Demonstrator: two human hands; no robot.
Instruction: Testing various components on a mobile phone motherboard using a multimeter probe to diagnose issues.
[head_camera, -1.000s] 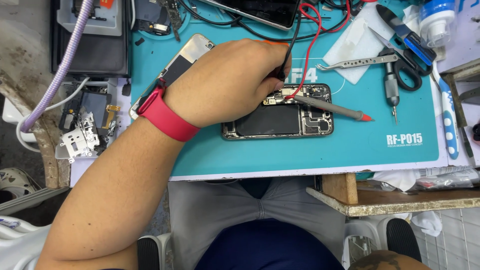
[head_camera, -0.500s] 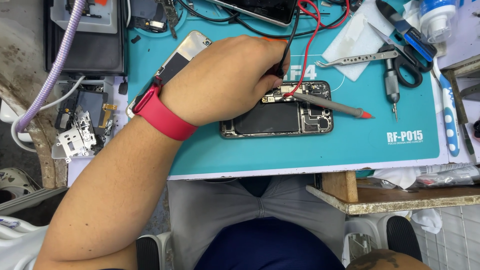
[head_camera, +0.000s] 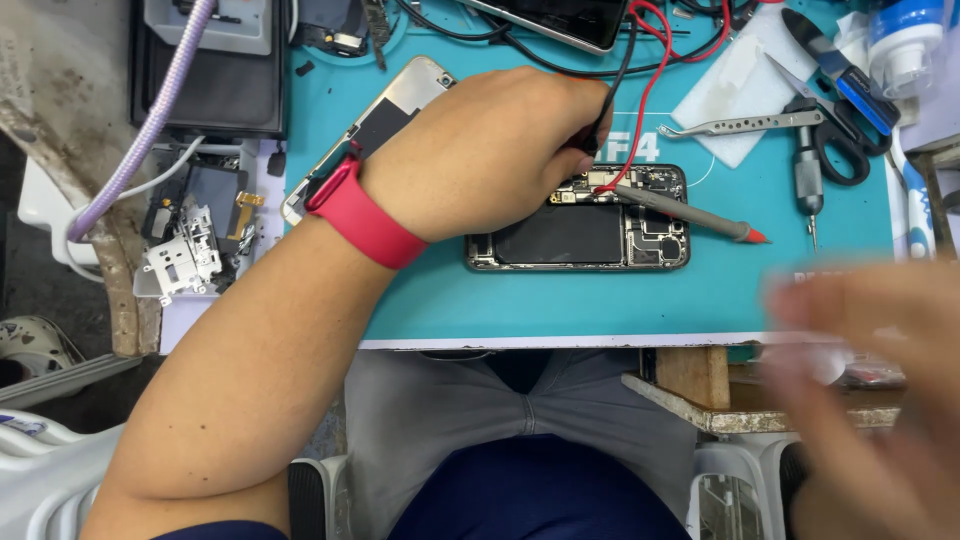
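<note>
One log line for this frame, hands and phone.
left hand: holds black probe on opened phone | right hand: blurred, off mat, seems empty | red probe: lying across phone | mat: teal

An opened phone lies near the middle of the work mat. The left hand rests over the phone's ten o'clock corner, holding a probe there. A second probe lies across the phone's two o'clock corner, pointing toward four o'clock. At two o'clock of the phone lie tweezers, with a screwdriver and scissors beyond them. A detached back cover lies at ten o'clock, partly under the wrist. The right hand is at five o'clock, off the mat, blurred.
</note>
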